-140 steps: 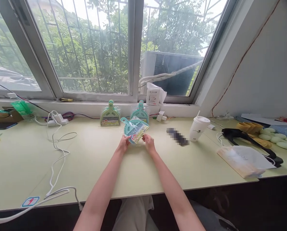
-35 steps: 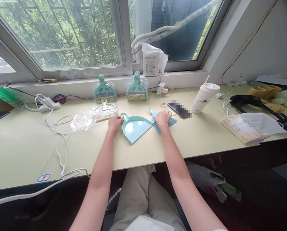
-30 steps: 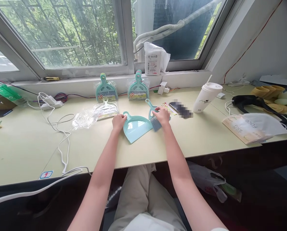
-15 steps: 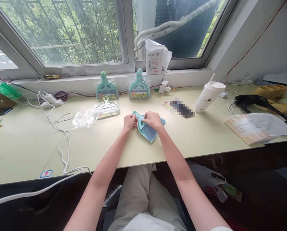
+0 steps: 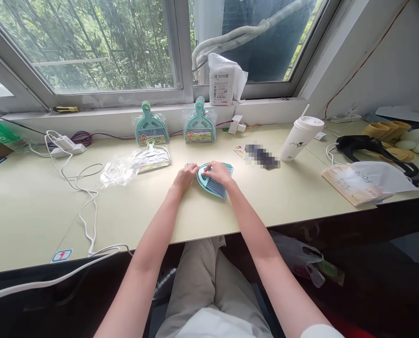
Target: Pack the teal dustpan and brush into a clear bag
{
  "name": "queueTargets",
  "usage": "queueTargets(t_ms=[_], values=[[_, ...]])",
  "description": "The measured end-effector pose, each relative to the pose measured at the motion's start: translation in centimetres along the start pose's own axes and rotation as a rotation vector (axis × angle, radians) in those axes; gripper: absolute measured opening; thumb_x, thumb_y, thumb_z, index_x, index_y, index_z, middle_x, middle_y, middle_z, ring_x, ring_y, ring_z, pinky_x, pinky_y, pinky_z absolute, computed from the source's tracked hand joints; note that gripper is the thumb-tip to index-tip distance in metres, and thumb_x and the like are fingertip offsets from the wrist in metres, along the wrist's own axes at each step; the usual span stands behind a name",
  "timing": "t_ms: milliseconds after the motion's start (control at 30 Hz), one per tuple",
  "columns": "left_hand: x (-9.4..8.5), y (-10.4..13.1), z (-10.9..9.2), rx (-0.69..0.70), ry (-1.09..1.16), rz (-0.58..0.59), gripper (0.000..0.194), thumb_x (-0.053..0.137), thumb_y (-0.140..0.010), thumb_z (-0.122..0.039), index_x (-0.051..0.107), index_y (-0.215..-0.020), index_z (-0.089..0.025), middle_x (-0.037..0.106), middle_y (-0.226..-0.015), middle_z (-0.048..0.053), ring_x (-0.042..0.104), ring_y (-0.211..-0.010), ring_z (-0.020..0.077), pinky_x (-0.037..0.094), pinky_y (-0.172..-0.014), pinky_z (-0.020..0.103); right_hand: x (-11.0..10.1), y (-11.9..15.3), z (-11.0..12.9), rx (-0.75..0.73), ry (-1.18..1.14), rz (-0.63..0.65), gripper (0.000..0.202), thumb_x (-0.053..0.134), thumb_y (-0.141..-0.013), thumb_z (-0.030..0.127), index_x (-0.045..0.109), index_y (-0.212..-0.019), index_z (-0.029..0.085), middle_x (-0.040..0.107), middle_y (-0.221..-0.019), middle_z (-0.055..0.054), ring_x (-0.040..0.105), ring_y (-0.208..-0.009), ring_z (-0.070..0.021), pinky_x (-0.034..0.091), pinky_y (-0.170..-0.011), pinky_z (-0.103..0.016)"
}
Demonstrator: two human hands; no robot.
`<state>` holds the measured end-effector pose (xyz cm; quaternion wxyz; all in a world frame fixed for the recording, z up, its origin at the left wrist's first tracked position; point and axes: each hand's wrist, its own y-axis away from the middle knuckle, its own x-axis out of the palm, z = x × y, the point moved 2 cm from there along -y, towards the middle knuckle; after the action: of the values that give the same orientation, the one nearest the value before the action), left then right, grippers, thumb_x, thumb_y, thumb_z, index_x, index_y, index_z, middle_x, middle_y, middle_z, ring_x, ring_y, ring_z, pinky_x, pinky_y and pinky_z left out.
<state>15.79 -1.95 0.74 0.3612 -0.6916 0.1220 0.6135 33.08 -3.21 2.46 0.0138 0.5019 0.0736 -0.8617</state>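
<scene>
A teal mini dustpan (image 5: 201,185) lies on the table in front of me, its handle pointing left. In its pan sits a small hand brush (image 5: 217,188) with grey-blue bristles facing lower right. My left hand (image 5: 186,175) is closed around the dustpan's handle, most of which the fingers cover. My right hand (image 5: 217,172) reaches over the pan, its fingers pinched on the brush near its handle end; the exact grip is partly hidden. Behind my left hand lie a clear plastic wrapper (image 5: 119,172) and a wrapped pale dustpan set (image 5: 155,158).
Two stacks of wrapped teal dustpan sets, a left stack (image 5: 152,126) and a right stack (image 5: 200,124), stand against the wall. A white cup (image 5: 299,141) with a straw and a tissue pack (image 5: 353,183) are at right. A white cable (image 5: 95,213) crosses the table at left.
The dustpan and brush have turned so the handle points more squarely left. My left hand has shifted over the handle; my right hand stays on the brush. The view has shifted slightly.
</scene>
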Motion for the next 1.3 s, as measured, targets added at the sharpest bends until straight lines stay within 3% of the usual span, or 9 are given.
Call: queueTargets(t_ms=[300, 500, 667, 800, 867, 1000, 1067, 1200, 1300], values=[[0.6, 0.0, 0.3, -0.176, 0.338, -0.017, 0.034, 0.045, -0.082, -0.001, 0.068, -0.100, -0.019, 0.065, -0.121, 0.016, 0.062, -0.113, 0.0280, 0.051, -0.096, 0.041, 0.1, 0.0, 0.4, 0.062, 0.030, 0.017, 0.018, 0.072, -0.077, 0.042, 0.073, -0.087, 0.027, 0.073, -0.108, 0.001, 0.065, -0.101, -0.0192, 0.045, -0.076, -0.025], [-0.4, -0.4, 0.2, -0.500, 0.791, -0.431, 0.050, 0.057, -0.084, -0.019, 0.052, -0.134, -0.022, 0.052, -0.140, 0.013, 0.045, -0.135, 0.0287, 0.035, -0.113, 0.050, 0.2, 0.0, 1.2, 0.169, -0.093, -0.183, 0.022, 0.065, -0.081, 0.043, 0.070, -0.095, 0.026, 0.072, -0.108, -0.002, 0.066, -0.100, -0.0195, 0.047, -0.081, -0.027], [0.1, -1.0, -2.0, -0.495, 1.513, -0.008, 0.060, 0.069, -0.078, -0.036, 0.051, -0.134, -0.024, 0.062, -0.123, 0.010, 0.060, -0.114, 0.0277, 0.051, -0.094, 0.042, -0.3, -0.7, 0.9, 0.167, -0.267, -0.359, 0.032, 0.046, -0.094, 0.044, 0.067, -0.105, 0.022, 0.070, -0.111, -0.006, 0.065, -0.100, -0.0172, 0.048, -0.085, -0.025], [0.0, -0.5, -1.2, -0.611, 1.590, -0.098, 0.068, 0.071, -0.067, -0.023, 0.051, -0.132, -0.024, 0.062, -0.121, 0.007, 0.061, -0.107, 0.0246, 0.055, -0.083, 0.035, -1.7, -1.5, -2.6, 0.190, -0.320, -0.479, 0.048, 0.022, -0.100, 0.030, 0.061, -0.124, 0.017, 0.066, -0.123, -0.012, 0.061, -0.111, -0.0183, 0.046, -0.094, -0.030], [-0.2, 0.0, 0.2, -0.682, 1.607, -0.164, 0.064, 0.070, -0.068, -0.025, 0.053, -0.129, -0.024, 0.064, -0.116, 0.007, 0.064, -0.099, 0.0233, 0.056, -0.076, 0.033, -2.3, -1.6, -5.1, 0.266, -0.167, -0.579, 0.044, 0.029, -0.098, 0.025, 0.059, -0.129, 0.015, 0.054, -0.141, -0.016, 0.046, -0.133, -0.0235, 0.037, -0.108, -0.040], [0.0, 0.9, 3.2, -0.796, 1.602, -0.270, 0.048, 0.066, -0.076, -0.038, 0.056, -0.120, -0.023, 0.067, -0.106, 0.007, 0.067, -0.088, 0.0201, 0.056, -0.068, 0.030, -1.5, -1.8, -8.4, 0.366, 0.037, -0.330, 0.048, 0.045, -0.096, 0.029, 0.048, -0.141, 0.012, 0.036, -0.155, -0.020, 0.024, -0.148, -0.0303, 0.017, -0.116, -0.057], [0.3, 1.2, 4.3, -0.886, 1.555, -0.326, 0.043, 0.064, -0.078, -0.040, 0.057, -0.117, -0.024, 0.068, -0.101, 0.006, 0.067, -0.085, 0.0198, 0.056, -0.066, 0.029, -0.9, -1.8, -8.3, 0.303, 0.053, -0.216, 0.043, 0.043, -0.097, 0.029, 0.052, -0.136, 0.013, 0.044, -0.151, -0.019, 0.034, -0.143, -0.0288, 0.016, -0.116, -0.058], [1.1, 1.2, 5.4, -0.945, 1.565, -0.427, 0.037, 0.063, -0.078, -0.035, 0.059, -0.113, -0.024, 0.068, -0.098, 0.005, 0.068, -0.086, 0.0188, 0.056, -0.066, 0.028, -0.1, -1.7, -5.9, 0.060, -0.006, -0.142, 0.032, 0.040, -0.098, 0.027, 0.066, -0.117, 0.020, 0.068, -0.122, -0.011, 0.058, -0.118, -0.0199, 0.030, -0.111, -0.042], [1.3, 1.3, 5.7, -0.973, 1.569, -0.472, 0.035, 0.060, -0.080, -0.035, 0.060, -0.113, -0.022, 0.067, -0.098, 0.006, 0.067, -0.085, 0.0175, 0.056, -0.067, 0.027, 0.3, -1.3, -4.3, -0.008, 0.015, -0.135, 0.028, 0.048, -0.096, 0.031, 0.068, -0.114, 0.023, 0.068, -0.122, -0.010, 0.057, -0.120, -0.0211, 0.026, -0.115, -0.043]])
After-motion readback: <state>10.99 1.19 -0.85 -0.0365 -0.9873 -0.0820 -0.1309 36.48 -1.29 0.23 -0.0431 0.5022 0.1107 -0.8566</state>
